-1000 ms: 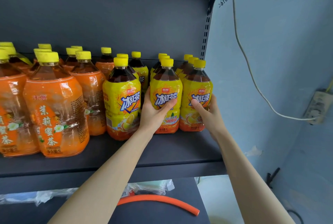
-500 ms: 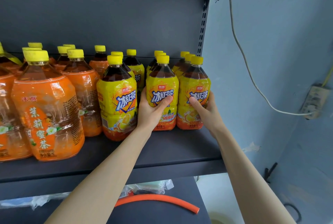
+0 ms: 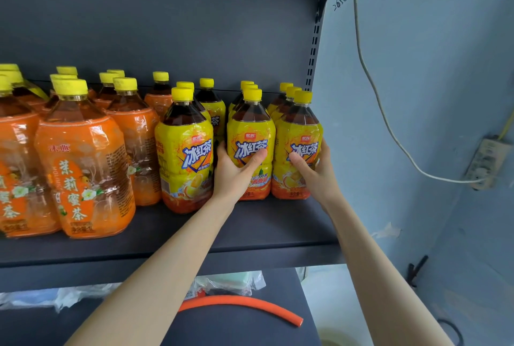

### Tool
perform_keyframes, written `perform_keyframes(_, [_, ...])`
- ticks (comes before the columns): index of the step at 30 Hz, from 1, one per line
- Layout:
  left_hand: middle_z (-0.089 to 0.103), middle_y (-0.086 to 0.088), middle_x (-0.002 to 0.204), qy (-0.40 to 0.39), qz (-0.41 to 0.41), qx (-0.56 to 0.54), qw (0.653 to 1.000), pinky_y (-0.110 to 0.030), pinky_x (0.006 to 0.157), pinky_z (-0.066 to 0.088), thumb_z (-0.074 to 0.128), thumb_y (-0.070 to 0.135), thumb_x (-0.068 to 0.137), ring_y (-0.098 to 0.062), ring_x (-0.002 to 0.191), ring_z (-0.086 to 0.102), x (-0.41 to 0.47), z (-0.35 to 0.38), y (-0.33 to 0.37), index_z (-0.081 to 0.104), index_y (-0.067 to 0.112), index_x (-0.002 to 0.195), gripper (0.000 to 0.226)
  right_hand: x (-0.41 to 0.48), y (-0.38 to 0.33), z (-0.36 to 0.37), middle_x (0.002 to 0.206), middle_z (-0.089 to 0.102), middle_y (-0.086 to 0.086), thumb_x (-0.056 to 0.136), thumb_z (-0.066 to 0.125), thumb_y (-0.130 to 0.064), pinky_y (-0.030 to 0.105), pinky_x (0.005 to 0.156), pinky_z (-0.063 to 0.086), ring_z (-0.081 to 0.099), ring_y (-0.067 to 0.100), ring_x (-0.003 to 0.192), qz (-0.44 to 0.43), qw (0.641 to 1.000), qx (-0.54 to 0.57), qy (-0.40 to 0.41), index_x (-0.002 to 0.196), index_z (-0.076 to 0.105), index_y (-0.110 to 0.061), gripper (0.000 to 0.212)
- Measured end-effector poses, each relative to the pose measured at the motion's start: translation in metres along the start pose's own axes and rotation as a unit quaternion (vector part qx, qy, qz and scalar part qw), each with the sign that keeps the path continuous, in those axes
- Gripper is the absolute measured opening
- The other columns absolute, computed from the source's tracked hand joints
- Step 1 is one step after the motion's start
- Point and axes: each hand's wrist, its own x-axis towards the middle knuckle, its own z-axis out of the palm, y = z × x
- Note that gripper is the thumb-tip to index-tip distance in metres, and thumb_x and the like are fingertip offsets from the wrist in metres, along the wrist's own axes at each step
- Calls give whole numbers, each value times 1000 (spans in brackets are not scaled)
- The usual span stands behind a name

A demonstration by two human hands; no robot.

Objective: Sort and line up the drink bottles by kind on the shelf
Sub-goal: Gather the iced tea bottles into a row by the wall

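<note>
Yellow-labelled iced tea bottles stand in three rows at the right end of the dark shelf (image 3: 194, 231). My left hand (image 3: 233, 173) grips the front bottle of the middle row (image 3: 251, 128), thumb across its label. My right hand (image 3: 314, 170) grips the front bottle of the right row (image 3: 299, 128). The front bottle of the left yellow row (image 3: 183, 148) stands free beside my left hand. Several larger orange-labelled tea bottles (image 3: 83, 156) fill the shelf's left part.
The shelf's slotted upright (image 3: 313, 53) stands just right of the right row. A blue wall with a white cable (image 3: 370, 73) and a power strip (image 3: 485, 162) lies further right. On the lower shelf are an orange hose (image 3: 239, 304) and plastic bags (image 3: 228, 281).
Both hands keep their grips on the same two bottles. The view has shifted a little, and the bottles sit slightly lower and left in it.
</note>
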Motion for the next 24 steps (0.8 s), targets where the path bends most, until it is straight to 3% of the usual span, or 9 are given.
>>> perform_keyframes(2, [48,2,140,-9,3,27,1000,-32,102,41,71,52,75,-16,126,46,-13,-5,3,24,14,147,94,-9,-3,1,134,54,0,77,77,-42,46,98,51,55,10,120,-10,999,-35,27,131,40,-39,65])
perform_keyframes(5, [48,7,133,-6,51,40,998,-19,95,38,65,41,85,-5,121,44,-43,-25,5,36,11,142,71,-27,-11,5,149,34,-1,80,73,-44,38,112,34,32,10,137,-24,983,-150,107,146,31,-22,81])
perform_keyframes(7, [56,6,118,50,110,52,991,-12,85,44,65,31,86,-5,109,54,-62,-44,4,53,11,124,44,-41,-16,11,137,39,-5,84,71,-34,29,106,35,38,13,132,-86,972,-167,140,136,45,-20,59])
perform_keyframes(9, [59,1,108,139,156,75,975,-16,80,49,67,26,86,-8,98,57,-69,-64,2,58,11,111,31,-50,-22,23,122,50,-5,88,68,-24,24,96,43,52,9,115,-107,977,-121,141,114,56,-28,28])
perform_keyframes(12, [48,-5,115,220,165,124,953,-20,86,43,70,27,83,-16,107,49,-59,-87,-1,50,7,119,46,-56,-23,51,105,64,1,91,64,-20,17,77,50,60,-2,89,-83,989,-84,86,95,60,-30,11])
perform_keyframes(15, [45,-11,124,213,133,154,956,-25,93,37,71,35,81,-21,117,44,-45,-97,-5,42,6,128,63,-56,-19,83,93,68,-6,93,61,-19,11,68,46,63,-2,80,-64,995,-78,19,97,64,-22,5])
perform_keyframes(20, [46,-14,121,188,146,202,950,-25,90,38,73,42,77,-25,113,47,-30,-103,-13,45,5,129,70,-50,-12,125,109,66,-4,94,60,-20,6,75,46,60,-13,88,-42,996,-79,-24,121,61,-13,28])
perform_keyframes(24, [49,-12,117,169,161,205,951,-25,86,39,74,42,76,-25,108,51,-24,-112,-12,51,5,125,66,-49,-14,139,120,63,-3,93,60,-27,12,83,50,61,-4,99,-27,996,-82,-27,133,54,-13,43])
